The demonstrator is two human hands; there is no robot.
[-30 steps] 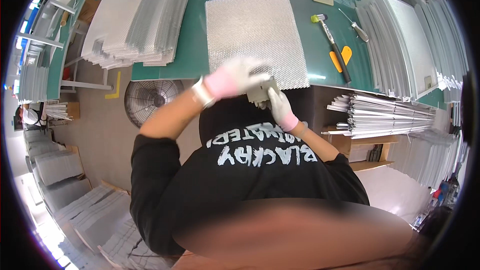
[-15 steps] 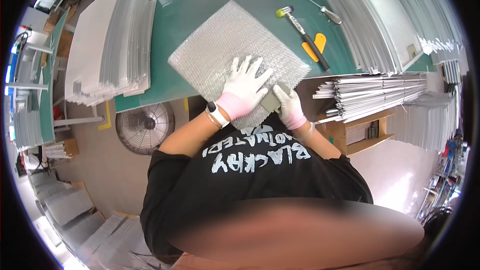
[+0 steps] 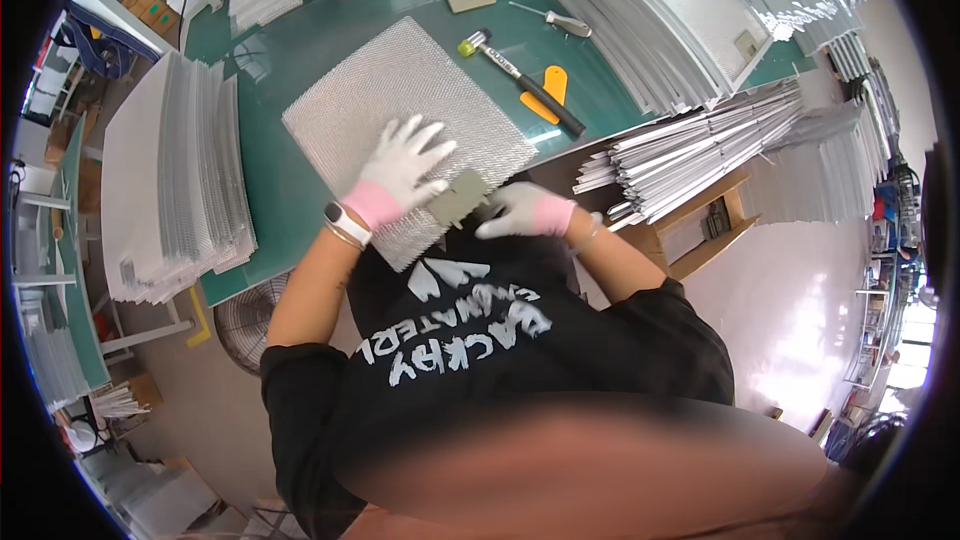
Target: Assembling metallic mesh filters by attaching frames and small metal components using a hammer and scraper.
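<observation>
Your left hand [image 3: 400,172] lies flat with spread fingers on the mesh panel [image 3: 400,120], which rests on the green bench [image 3: 290,50] in the upper middle of the frame. Your right hand [image 3: 520,212] pinches a small grey plate [image 3: 458,205] at the panel's near edge. The panel looks light, thin and easily dented, so support it by the edges.

We wear white gloves with pink cuffs on our left hand [image 3: 400,172] and right hand [image 3: 520,212], a wristwatch [image 3: 346,224] and a black printed shirt [image 3: 500,340].
</observation>
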